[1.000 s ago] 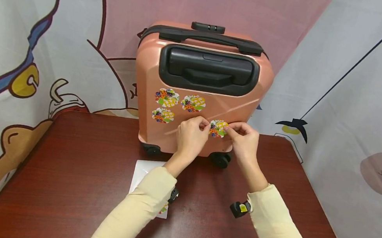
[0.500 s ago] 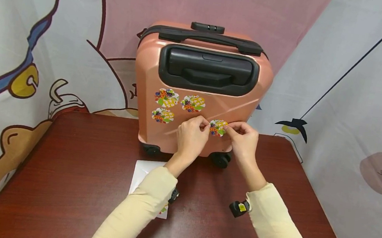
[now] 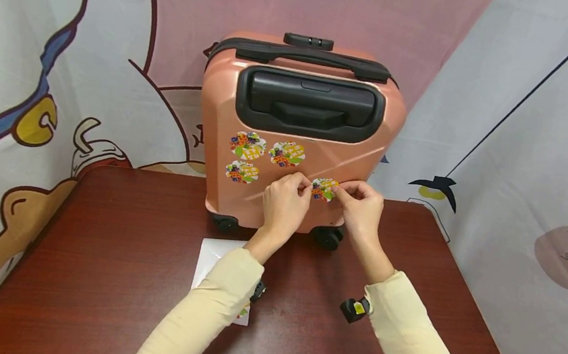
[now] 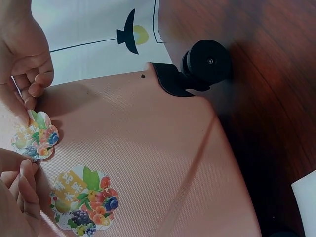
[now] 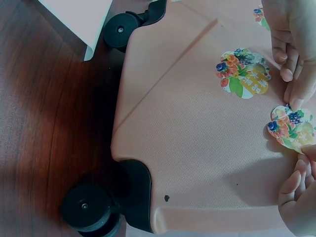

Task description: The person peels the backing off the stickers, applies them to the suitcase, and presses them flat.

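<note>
A scalloped sticker printed with fruit [image 3: 323, 189] is pinched at its two sides, close over the pink suitcase [image 3: 255, 203]. My left hand [image 3: 286, 203] holds its left edge between thumb and fingers. At the opposite edge, my right hand [image 3: 366, 212] pinches it with thumb and forefinger. Three matching stickers show on the shell to the left in the head view, one being the upper-left sticker [image 3: 248, 145]. Another flat sticker [image 4: 86, 202] lies on the shell beside my left hand in the left wrist view; that hand hides it from the head view.
The suitcase stands upright on a dark red-brown table [image 3: 121, 263], its black wheels [image 3: 328, 237] towards me. Under my left forearm lies a white sheet [image 3: 212, 253] with a bit of sticker print showing. Cartoon-printed cloth [image 3: 187, 14] hangs behind and at both sides.
My right hand and forearm have shifted very slightly left, and the pinched sticker's lower edge sits a touch higher. My left hand stays in place.
</note>
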### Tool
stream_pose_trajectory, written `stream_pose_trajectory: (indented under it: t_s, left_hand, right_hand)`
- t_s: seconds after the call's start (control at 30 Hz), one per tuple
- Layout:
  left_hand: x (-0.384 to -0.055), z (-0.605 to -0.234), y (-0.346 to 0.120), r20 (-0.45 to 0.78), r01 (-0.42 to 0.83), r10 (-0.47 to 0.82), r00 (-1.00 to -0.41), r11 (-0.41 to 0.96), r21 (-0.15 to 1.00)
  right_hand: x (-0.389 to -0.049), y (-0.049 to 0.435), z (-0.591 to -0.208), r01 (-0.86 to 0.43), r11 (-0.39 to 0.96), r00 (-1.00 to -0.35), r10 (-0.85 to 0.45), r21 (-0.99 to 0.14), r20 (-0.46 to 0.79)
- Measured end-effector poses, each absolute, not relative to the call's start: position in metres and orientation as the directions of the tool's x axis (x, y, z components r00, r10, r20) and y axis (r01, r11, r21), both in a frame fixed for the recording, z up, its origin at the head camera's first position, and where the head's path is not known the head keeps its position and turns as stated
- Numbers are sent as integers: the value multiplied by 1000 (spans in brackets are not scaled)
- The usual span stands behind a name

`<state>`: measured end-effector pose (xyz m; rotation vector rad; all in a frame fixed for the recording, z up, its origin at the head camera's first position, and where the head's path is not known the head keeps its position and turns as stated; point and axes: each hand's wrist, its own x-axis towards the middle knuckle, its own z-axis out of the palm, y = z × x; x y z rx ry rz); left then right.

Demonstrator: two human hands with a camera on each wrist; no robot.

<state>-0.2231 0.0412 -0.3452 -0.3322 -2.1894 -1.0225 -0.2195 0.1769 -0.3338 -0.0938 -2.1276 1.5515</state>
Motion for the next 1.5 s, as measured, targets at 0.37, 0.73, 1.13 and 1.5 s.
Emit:
stream_pose_trajectory:
  t_s: [0.37,0.73,1.13,1.5]
  left_hand:
    - [-224,-346,41,707,504,-46,-705,669,546]
    - [-225,-346,41,709,508,-37,-704,672,539]
    - [-224,-348,40,705,506,-40,-709,667,547]
    - [-223,-351,33,685,539,-15,-728,606,585]
  right_hand:
    - [-219,176,-334,-226,378,-861,354,-898,366]
    - [-220,177,-334,-203,384,-862,366,-901,350]
    - [-207,170,-319,-170,368,-882,356,-914,308]
    - [-217,182,-339,-182,378,-886,338,-908,318]
